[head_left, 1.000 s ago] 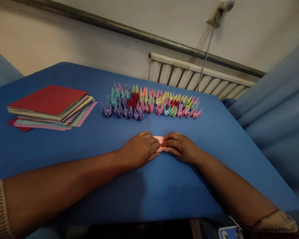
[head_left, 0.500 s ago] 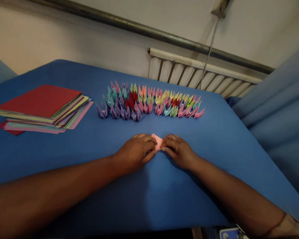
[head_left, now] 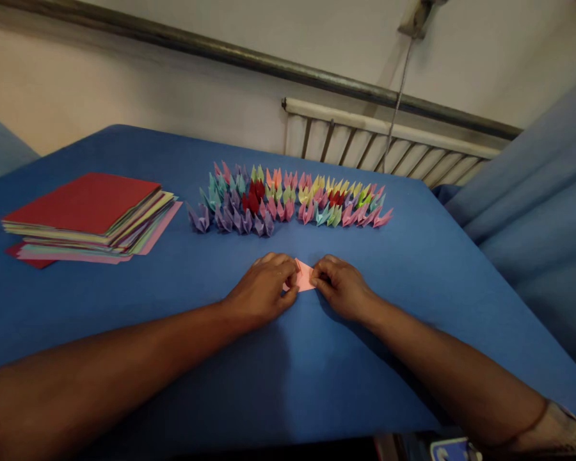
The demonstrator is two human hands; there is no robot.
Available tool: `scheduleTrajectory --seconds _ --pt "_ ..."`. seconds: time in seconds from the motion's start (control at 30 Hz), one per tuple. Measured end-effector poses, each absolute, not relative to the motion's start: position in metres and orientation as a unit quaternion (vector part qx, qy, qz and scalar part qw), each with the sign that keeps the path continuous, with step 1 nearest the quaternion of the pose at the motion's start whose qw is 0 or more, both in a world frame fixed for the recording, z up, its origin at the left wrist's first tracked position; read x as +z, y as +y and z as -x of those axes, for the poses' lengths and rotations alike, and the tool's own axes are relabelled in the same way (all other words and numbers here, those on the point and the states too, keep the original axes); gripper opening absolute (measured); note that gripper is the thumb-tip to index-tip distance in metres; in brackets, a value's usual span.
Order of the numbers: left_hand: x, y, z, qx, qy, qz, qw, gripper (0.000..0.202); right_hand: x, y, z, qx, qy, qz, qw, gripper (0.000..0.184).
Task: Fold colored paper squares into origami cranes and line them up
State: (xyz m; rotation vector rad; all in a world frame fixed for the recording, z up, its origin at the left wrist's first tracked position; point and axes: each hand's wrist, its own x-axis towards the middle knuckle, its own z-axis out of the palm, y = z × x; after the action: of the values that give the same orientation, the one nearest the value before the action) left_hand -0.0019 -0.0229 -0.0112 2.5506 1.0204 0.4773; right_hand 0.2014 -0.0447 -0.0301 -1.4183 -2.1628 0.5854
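Desk (head_left: pixel 413 307) was smooth blue cloth, against a pale wall (head_left: pixel 125 89) with one grey pipe (head_left: pixel 269 64); blue curtain (head_left: pixel 532 192) at right. One stack of flat coloured paper squares (head_left: pixel 86 218), red on top, lay at left. Pointed folded paper pieces (head_left: pixel 288 198) stood in crowded rows, too many to count. My left hand (head_left: pixel 264 291) and right hand (head_left: pixel 343 288) both pinched the one small pink folded piece (head_left: pixel 304 276), lying on the desk between them.
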Motion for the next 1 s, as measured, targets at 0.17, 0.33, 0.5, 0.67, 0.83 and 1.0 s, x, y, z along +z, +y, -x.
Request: scheduleTrajectory --seconds 0.17,0.33,0.5,0.67,0.83,1.0 --pt "-0.012 -0.024 0.005 0.163 0.306 -0.927 0.145 0.026 -0.030 -0.049 -0.205 0.199 -0.803 0.510 0.236 0.008" --pt "-0.009 -0.032 0.008 0.093 0.269 -0.957 0.062 0.030 -0.029 -0.050 -0.210 0.181 -0.819 0.495 0.226 0.007" --pt "-0.009 -0.038 0.013 0.054 0.250 -0.967 -0.012 0.032 -0.023 -0.063 -0.208 0.080 -0.876 0.449 0.155 0.022" --pt "-0.013 -0.043 0.017 0.044 0.233 -0.971 -0.037 0.028 -0.015 -0.077 -0.207 0.028 -0.889 0.449 0.086 0.029" --pt "-0.005 -0.040 0.012 0.058 0.243 -0.968 0.010 0.023 -0.014 -0.075 -0.207 0.033 -0.878 0.469 0.090 0.026" --pt "-0.004 -0.029 0.007 0.062 0.260 -0.962 0.056 0.025 -0.022 -0.063 -0.205 0.082 -0.819 0.537 0.184 0.018"
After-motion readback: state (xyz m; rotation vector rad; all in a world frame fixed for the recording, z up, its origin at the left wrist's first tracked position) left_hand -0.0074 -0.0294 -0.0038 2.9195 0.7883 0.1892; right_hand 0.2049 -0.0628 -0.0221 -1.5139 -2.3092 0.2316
